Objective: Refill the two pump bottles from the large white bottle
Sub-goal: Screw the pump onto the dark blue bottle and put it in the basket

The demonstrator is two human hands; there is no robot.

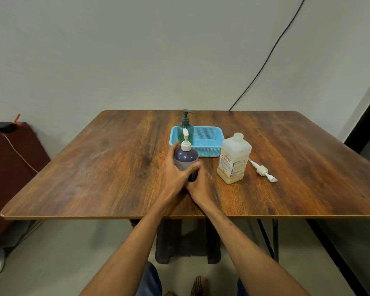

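Step one, I judge: my left grip [175, 167] wraps the dark bottle [186, 155] on the counter [94, 167], right grip [201, 184] at its base, hold hidden, so next I must unscrew its pump [185, 142] before reaching the white bottle [233, 159].

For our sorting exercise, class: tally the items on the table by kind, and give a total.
Pump bottles: 2, the purple pump bottle and the green pump bottle
Large white bottle: 1
Loose pump: 1
Blue basket: 1
Total: 5
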